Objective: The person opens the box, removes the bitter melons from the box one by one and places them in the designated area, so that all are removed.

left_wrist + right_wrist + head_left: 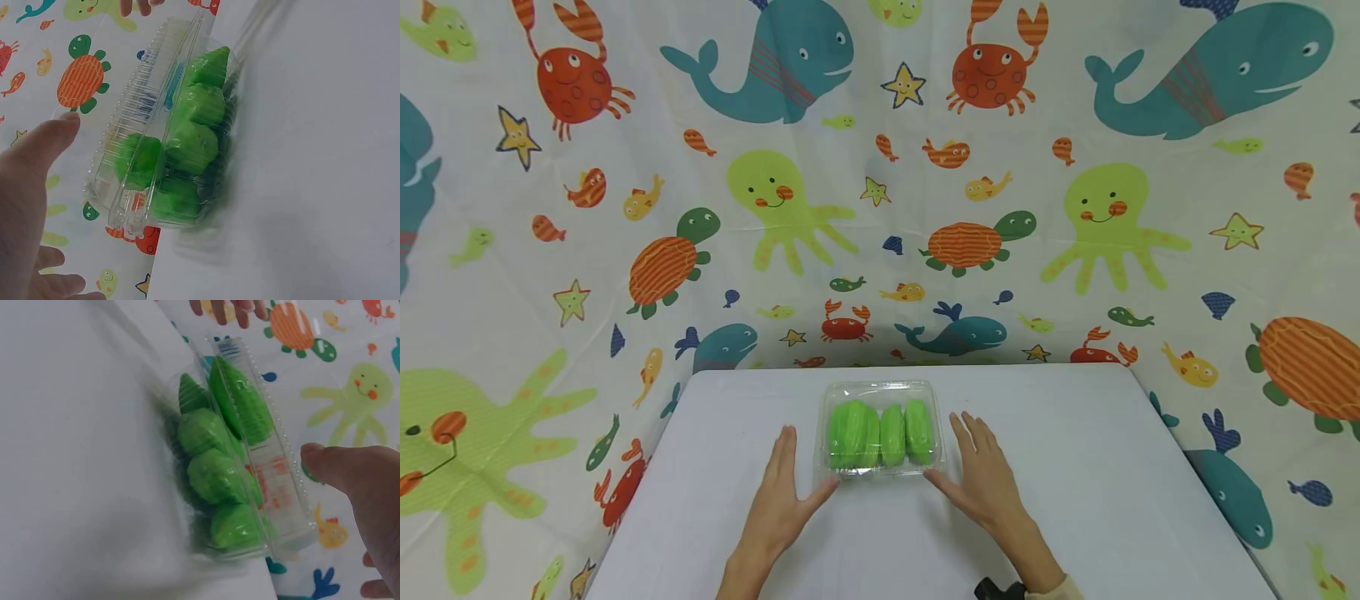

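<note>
A clear plastic clamshell box (880, 472) stands on the white table with its clear lid over several green bumpy vegetables (892, 435). They are elongated, lie side by side, and one leans over the others at the left. To the left of the box is my left hand (781, 502), fingers straight and thumb spread toward the near left corner. My right hand (988, 479) mirrors it on the other side, its thumb close to the near right corner. The left thumb (47, 142) shows beside the box in the left wrist view, and the right thumb (340, 464) in the right wrist view.
The white table (1105, 467) ends at a straight back edge just behind the box. A curtain (865, 225) printed with sea animals hangs behind it and down both sides. A dark wrist strap (1000, 590) shows by the right sleeve (1056, 591).
</note>
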### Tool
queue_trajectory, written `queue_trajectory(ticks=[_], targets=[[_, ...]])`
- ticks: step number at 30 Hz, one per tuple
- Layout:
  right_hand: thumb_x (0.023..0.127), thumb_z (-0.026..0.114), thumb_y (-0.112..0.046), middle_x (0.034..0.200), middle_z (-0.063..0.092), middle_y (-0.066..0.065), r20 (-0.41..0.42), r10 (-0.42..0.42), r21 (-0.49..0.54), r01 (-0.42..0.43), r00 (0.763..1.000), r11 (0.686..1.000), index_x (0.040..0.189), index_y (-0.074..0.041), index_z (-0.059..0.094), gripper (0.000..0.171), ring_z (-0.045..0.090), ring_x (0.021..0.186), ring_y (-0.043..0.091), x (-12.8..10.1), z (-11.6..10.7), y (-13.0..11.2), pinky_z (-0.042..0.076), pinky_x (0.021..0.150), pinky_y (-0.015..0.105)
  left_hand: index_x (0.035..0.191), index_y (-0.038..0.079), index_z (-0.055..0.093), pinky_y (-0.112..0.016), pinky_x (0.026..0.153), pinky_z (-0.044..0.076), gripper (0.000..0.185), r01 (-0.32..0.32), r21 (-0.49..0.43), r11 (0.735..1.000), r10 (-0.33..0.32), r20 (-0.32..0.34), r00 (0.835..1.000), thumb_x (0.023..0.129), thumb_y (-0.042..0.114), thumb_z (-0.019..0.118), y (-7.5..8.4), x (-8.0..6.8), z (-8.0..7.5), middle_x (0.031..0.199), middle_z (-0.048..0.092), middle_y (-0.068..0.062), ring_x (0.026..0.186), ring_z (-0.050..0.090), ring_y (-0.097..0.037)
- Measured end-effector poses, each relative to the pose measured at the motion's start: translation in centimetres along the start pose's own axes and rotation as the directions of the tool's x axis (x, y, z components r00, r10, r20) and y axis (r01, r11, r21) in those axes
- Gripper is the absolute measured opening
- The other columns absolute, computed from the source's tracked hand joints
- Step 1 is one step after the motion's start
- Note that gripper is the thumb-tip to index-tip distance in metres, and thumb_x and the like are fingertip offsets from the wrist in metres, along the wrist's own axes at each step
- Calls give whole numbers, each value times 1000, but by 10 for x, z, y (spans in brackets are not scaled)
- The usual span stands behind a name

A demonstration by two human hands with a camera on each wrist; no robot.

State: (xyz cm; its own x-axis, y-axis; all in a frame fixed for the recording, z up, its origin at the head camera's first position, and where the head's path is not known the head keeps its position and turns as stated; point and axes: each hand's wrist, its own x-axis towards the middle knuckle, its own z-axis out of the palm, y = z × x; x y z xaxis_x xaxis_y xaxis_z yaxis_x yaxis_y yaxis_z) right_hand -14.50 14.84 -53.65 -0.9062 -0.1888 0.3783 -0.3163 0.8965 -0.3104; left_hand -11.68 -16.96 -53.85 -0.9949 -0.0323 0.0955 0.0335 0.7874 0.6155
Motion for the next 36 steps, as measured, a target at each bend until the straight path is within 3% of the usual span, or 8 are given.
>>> queue_trajectory(ticks=[9,17,27,36], targets=[[78,77,-59,148,50,19,27,3,29,-4,1000,1000,150,-6,43,95,49,136,39,-2,10,-5,47,109,54,159,3,16,-56,120,32,115,-9,-60,998,6,-44,999,81,66,72,-7,-4,13,165,23,-20,151,26,-40],[77,81,-53,147,51,18,41,7,73,-9,999,997,149,-6,44,94,50,134,37,-3,21,-8,49,107,53,157,-2,20,-57,118,33,110,-19,-126,992,10,-74,997,81,50,81,-11,-7,22,160,30,-26,148,31,-43],[78,82,-50,143,54,20,28,-25,77,23,999,997,149,-5,44,92,54,130,36,-5,34,-4,52,103,51,156,-2,24,-54,112,43,104,60,-225,972,-67,-27,997,81,39,83,-13,-5,33,156,39,-25,136,49,-43],[79,83,-45,140,56,16,49,-15,65,11,999,998,148,-5,44,89,56,129,32,-6,43,-4,53,103,46,153,-6,30,-47,106,49,91,57,-304,951,-68,-27,997,86,31,80,-15,-4,41,148,49,-25,126,59,-43]])
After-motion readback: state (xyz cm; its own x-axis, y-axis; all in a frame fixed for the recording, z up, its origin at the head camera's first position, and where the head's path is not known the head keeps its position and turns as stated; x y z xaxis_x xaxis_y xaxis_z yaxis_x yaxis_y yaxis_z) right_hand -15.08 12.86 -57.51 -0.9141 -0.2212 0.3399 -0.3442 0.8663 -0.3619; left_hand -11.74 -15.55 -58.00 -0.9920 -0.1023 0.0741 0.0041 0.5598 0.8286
